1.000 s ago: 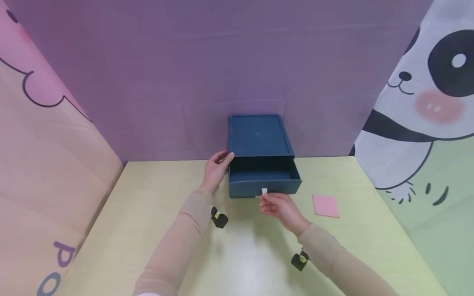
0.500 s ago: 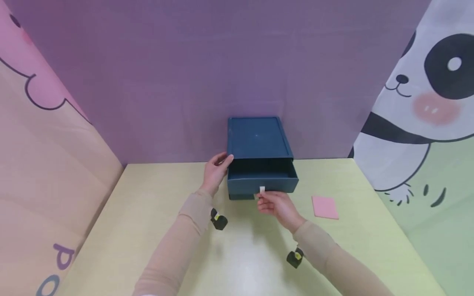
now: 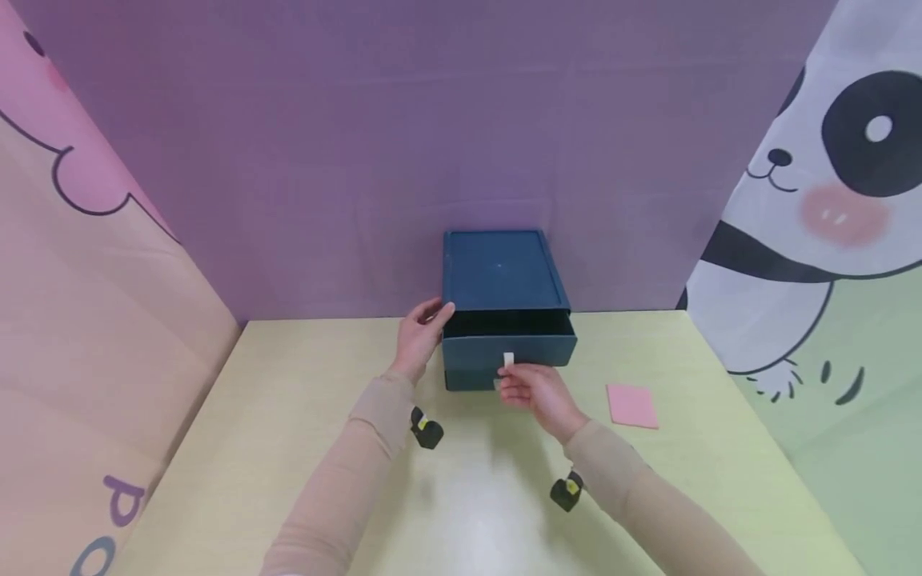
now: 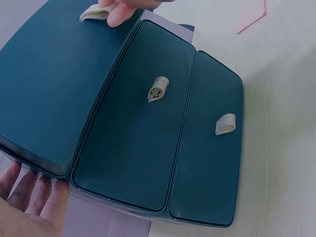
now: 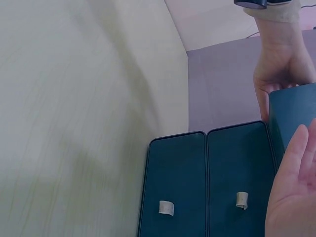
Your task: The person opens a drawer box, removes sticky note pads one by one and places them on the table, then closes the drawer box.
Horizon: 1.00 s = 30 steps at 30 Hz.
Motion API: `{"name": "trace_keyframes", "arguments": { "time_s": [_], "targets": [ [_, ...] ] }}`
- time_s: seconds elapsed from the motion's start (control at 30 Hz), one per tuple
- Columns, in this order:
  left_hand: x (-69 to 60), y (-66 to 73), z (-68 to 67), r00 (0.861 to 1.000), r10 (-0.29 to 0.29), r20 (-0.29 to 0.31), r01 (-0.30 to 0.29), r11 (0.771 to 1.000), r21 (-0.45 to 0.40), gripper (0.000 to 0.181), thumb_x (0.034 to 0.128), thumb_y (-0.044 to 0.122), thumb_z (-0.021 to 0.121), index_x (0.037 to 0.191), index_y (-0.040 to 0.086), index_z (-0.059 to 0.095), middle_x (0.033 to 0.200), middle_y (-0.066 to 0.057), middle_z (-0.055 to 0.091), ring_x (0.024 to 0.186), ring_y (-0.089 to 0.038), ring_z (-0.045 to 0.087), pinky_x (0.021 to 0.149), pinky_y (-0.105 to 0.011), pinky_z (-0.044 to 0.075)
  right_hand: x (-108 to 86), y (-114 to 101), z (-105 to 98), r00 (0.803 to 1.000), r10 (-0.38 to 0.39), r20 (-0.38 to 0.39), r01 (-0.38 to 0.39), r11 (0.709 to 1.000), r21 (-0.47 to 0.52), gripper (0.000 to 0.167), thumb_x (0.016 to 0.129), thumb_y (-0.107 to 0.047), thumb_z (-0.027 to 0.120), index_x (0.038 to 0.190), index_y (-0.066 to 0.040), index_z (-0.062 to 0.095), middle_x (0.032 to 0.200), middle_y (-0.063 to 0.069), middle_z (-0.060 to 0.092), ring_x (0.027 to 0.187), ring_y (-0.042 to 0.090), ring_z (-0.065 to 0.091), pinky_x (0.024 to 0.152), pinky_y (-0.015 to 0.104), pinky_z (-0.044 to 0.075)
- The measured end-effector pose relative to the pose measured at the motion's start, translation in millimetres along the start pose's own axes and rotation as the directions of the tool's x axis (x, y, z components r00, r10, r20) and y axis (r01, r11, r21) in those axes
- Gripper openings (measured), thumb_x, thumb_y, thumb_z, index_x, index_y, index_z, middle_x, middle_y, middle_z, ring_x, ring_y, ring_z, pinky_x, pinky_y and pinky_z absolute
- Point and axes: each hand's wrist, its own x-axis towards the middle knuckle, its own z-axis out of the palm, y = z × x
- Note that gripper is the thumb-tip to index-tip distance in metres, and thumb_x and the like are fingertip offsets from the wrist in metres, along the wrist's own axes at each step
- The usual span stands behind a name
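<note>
A dark blue cabinet with three stacked drawers stands against the back wall. Its top drawer is partly pulled out, and a dark inside shows behind the drawer's front. My right hand is at the front of this drawer, pinching its small off-white pull tab. My left hand rests on the cabinet's left side, thumb at the upper front corner. In the left wrist view its straight fingers touch the side. The middle drawer and bottom drawer are closed, each with a similar tab.
A pink square pad lies on the pale wooden table, right of the cabinet. A purple cloth wall rises behind, with printed cloths on both sides. A small black device hangs at the left wrist.
The top drawer has slid inward toward the cabinet, with my right hand following at its tab. My left hand has kept its place on the cabinet's side.
</note>
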Motion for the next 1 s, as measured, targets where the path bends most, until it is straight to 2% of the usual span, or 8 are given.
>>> {"name": "trace_keyframes", "arguments": {
  "time_s": [0.27,0.37,1.0],
  "targets": [
    [-1.1,2.2,-0.6,1.000,-0.019,0.005,0.019,1.000,0.009,0.052,0.0890,0.035,0.065,0.133,0.010,0.053,0.135,-0.009,0.053,0.123,-0.026,0.052,0.103,-0.044,0.043,7.0,-1.9,3.3,0.999,0.011,-0.044,-0.011,1.000,-0.009,0.034,0.099,-0.015,0.047,0.115,0.014,0.054,0.081,0.005,0.067,0.070,0.012,0.064,0.071,0.024,0.057],
    [-0.6,2.0,-1.0,1.000,-0.024,0.007,0.024,1.000,0.008,0.052,0.0890,0.035,0.065,0.133,0.011,0.053,0.135,-0.008,0.053,0.123,-0.025,0.052,0.103,-0.043,0.044,9.1,-3.2,3.9,0.999,0.018,-0.049,-0.019,1.000,-0.017,0.038,0.099,-0.016,0.046,0.120,0.016,0.050,0.079,0.003,0.066,0.069,0.011,0.064,0.071,0.023,0.057],
    [-0.4,-0.1,-1.3,1.000,-0.015,0.006,0.015,1.000,0.015,0.052,0.0890,0.037,0.065,0.133,0.012,0.053,0.134,-0.007,0.054,0.122,-0.024,0.053,0.102,-0.043,0.045,17.8,-11.5,7.6,0.996,0.021,-0.086,-0.020,1.000,0.011,0.035,0.098,-0.013,0.046,0.116,0.016,0.052,0.071,-0.002,0.063,0.064,0.008,0.061,0.066,0.021,0.056]
  ]
}}
